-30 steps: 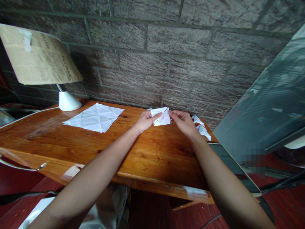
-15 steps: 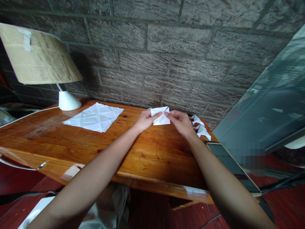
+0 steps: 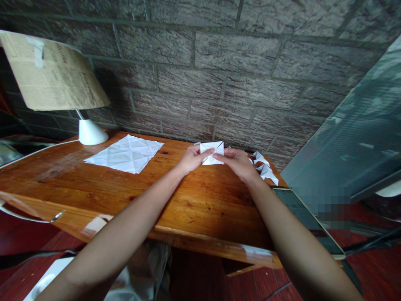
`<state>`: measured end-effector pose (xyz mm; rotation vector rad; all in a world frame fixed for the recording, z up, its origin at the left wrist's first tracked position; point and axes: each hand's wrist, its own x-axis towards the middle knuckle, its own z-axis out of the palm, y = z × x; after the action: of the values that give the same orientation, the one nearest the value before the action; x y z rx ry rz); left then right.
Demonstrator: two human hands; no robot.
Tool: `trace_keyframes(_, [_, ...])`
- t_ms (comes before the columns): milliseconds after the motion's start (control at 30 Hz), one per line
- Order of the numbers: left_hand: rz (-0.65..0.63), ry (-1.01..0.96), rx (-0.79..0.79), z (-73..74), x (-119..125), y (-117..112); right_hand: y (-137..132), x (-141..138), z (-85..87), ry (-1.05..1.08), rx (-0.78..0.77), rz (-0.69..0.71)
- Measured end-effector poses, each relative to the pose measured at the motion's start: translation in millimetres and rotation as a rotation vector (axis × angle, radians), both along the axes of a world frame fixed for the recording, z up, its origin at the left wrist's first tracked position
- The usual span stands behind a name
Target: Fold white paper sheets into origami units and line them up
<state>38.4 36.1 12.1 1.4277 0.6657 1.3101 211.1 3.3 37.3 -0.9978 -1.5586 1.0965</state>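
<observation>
while the left hand (image 3: 191, 159) and the right hand (image 3: 239, 163) each pinch one side of one small folded paper square (image 3: 208, 159), thumbs on top, above the far part of the table (image 3: 200, 209), creased white paper (image 3: 127, 154) lies flat to the left, its sheet count unclear. at least two folded pieces (image 3: 267, 172) sit just right of the right hand. one lamp (image 3: 93, 133) has newspaper-like print on its shade (image 3: 53, 77); one tablet (image 3: 308, 221) shows digits, all too blurred to read.
</observation>
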Motion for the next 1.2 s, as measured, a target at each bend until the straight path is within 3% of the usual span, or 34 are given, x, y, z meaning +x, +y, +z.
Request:
trace_keyframes(167, [-0.009,0.007,-0.037,-1.6,0.0,-1.2,2.5,-1.5,-5.1,0.057,-0.013,0.013])
trace_keyframes(367, [-0.026,-0.226,-0.119,2.1,3.4,-1.2,0.4,-3.4,-3.9,0.076,-0.026,-0.018])
trace_keyframes(533, [-0.022,-0.248,-0.156,1.7,0.9,1.8,-2.9,-8.1,-3.4,0.090,-0.036,0.004])
trace_keyframes(767, [0.050,-0.338,-0.249,3.4,1.8,2.6,-8.1,-13.9,-0.6,0.071,-0.035,-0.007])
trace_keyframes(1067, [0.106,-0.225,-0.162,0.9,1.5,5.5,-6.8,-12.3,-2.6,0.108,-0.070,-0.026])
trace_keyframes(1200, [0.053,-0.168,-0.117,1.8,0.5,2.6,-5.4,-11.1,-3.9,0.115,-0.079,-0.032])
